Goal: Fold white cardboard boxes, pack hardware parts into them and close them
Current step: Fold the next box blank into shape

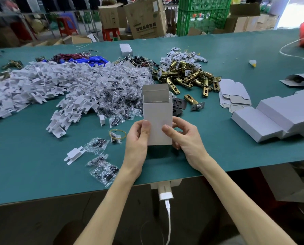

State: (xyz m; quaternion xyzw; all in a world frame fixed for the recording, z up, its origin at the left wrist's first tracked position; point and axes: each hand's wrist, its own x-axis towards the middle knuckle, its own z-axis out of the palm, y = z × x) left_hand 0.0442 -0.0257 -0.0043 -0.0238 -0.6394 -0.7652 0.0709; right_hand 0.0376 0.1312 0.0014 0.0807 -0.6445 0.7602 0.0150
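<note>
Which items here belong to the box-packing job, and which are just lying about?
Job: white cardboard box, gripped by left hand and right hand; flat box blanks; brass latch bolts; clear parts bags; white plastic clips; finished boxes.
Lying about: rubber band; green crate; brown carton.

Both my bare forearms come up from the bottom of view and cross the near edge of the table [41,167], angling in toward each other. My left hand [138,140] grips the lower left side of the white cardboard box [157,114]. Its thumb [146,126] lies flat on the face toward me, and the fingers are out of sight behind. My right hand [186,138] grips the lower right side, thumb [167,129] pressed on that same face, fingers [178,125] curled round the right edge. My palms face one another, both hands over the table near its near edge.
</note>
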